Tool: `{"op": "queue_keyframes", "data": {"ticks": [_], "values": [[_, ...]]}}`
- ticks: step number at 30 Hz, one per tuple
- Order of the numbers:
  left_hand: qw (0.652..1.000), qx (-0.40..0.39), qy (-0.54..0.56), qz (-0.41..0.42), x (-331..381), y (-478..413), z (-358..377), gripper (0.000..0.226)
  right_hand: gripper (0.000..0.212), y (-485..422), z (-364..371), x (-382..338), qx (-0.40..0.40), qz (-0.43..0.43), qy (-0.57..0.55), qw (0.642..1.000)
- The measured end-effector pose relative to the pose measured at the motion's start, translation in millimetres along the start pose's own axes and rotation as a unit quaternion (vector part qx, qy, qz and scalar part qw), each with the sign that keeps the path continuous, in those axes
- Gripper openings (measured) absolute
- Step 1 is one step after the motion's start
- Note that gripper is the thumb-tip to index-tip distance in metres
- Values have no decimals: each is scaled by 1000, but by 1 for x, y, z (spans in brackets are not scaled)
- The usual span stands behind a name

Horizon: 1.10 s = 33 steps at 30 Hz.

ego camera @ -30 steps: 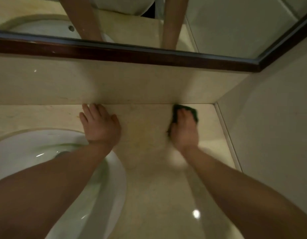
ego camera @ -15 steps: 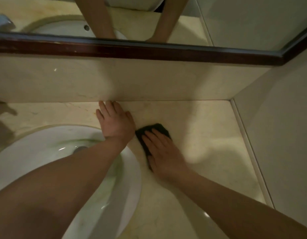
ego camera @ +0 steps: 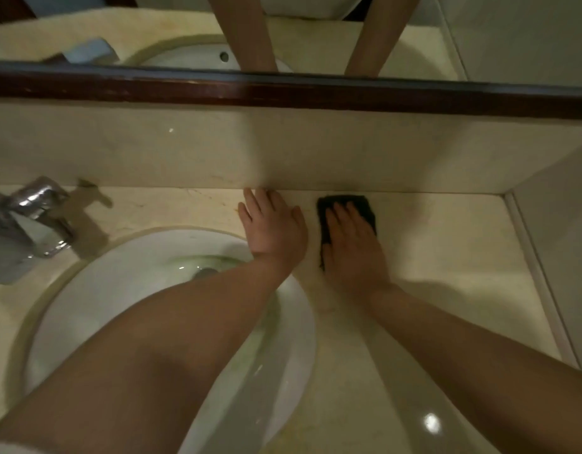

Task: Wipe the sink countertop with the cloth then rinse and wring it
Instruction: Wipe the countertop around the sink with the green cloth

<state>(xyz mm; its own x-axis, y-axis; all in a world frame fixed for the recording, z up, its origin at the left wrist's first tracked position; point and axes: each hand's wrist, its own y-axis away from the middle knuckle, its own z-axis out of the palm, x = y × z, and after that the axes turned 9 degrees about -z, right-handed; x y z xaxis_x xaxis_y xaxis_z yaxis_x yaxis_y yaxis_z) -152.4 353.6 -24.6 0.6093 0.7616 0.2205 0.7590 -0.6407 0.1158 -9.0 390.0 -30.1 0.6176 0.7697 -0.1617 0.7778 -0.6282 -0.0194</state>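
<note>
A dark cloth (ego camera: pixel 364 206) lies flat on the beige stone countertop (ego camera: pixel 446 250), close to the backsplash. My right hand (ego camera: pixel 353 249) presses down on it with fingers spread, covering most of the cloth. Just to its left, my left hand (ego camera: pixel 273 226) rests flat and open on the countertop, fingertips touching the backsplash, beside the rim of the white sink (ego camera: pixel 126 276). My left forearm crosses over the basin.
A chrome faucet (ego camera: pixel 31 221) stands at the left behind the sink. A beige backsplash (ego camera: pixel 315 149) rises behind the counter, with a dark-framed mirror (ego camera: pixel 283 90) above it. A side wall (ego camera: pixel 561 231) closes the counter on the right.
My right hand slid the cloth from the back right toward the sink rim, then up toward the backsplash. My left hand stayed planted. The view shifted left, bringing the faucet in.
</note>
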Motion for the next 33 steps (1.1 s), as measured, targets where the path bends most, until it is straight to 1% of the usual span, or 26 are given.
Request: {"op": "queue_keyframes", "data": {"ticks": [3, 5, 6, 8, 9, 10, 11, 12, 13, 14, 15, 16, 17, 18, 20, 21, 23, 26, 30, 33], "values": [[1000, -18, 8, 0, 0, -1, -5, 64, 63, 16, 0, -15, -35, -63, -12, 997], [1000, -26, 12, -9, 0, -2, -10, 68, 61, 34, -7, -11, -35, -87, -51, 994], [999, -31, 26, -15, -1, -1, -14, 68, 61, 46, -10, -8, -38, -93, -69, 993], [993, -45, 108, -16, 0, 14, -24, 62, 64, 75, -17, -2, -55, -108, -92, 988], [988, -46, 150, 11, 5, 32, -29, 56, 65, 93, -21, 0, -53, -116, -117, 985], [983, -31, 172, 58, 10, 54, -32, 50, 64, 107, -24, 1, -44, -113, -162, 979], [976, -27, 191, 105, 15, 79, -33, 48, 62, 116, -29, 0, -25, -78, -230, 970], [965, -42, 217, 139, 22, 109, -31, 48, 60, 126, -33, 2, 16, -20, -297, 955], [957, -64, 227, 168, 29, 138, -24, 49, 57, 135, -36, 7, 78, 47, -319, 943], [956, -77, 201, 197, 34, 162, -12, 52, 55, 142, -39, 13, 127, 110, -311, 935], [963, -82, 149, 209, 39, 181, 0, 58, 55, 151, -40, 21, 135, 156, -268, 941], [972, -81, 82, 205, 42, 194, 11, 64, 57, 161, -38, 31, 109, 179, -208, 955], [977, -75, 23, 197, 45, 201, 19, 67, 58, 173, -34, 41, 60, 184, -136, 972], [978, -76, -22, 193, 46, 205, 23, 69, 58, 186, -29, 49, 21, 178, -82, 980], [973, -81, -71, 204, 46, 218, 23, 69, 59, 203, -21, 60, -17, 157, -21, 987], [970, -92, -70, 213, 44, 231, 22, 70, 60, 207, -21, 61, -16, 153, -21, 988], [966, -124, -24, 228, 35, 268, 21, 73, 63, 210, -18, 60, -8, 151, -27, 988], [964, -126, 18, 235, 10, 317, 22, 75, 65, 209, -21, 50, -24, 141, -33, 989], [975, -110, -11, 193, -38, 345, 9, 73, 59, 230, -15, -7, -38, 66, -36, 996], [980, -107, -25, 168, -82, 357, 0, 73, 65, 241, -6, -55, -65, 36, -40, 996]]}}
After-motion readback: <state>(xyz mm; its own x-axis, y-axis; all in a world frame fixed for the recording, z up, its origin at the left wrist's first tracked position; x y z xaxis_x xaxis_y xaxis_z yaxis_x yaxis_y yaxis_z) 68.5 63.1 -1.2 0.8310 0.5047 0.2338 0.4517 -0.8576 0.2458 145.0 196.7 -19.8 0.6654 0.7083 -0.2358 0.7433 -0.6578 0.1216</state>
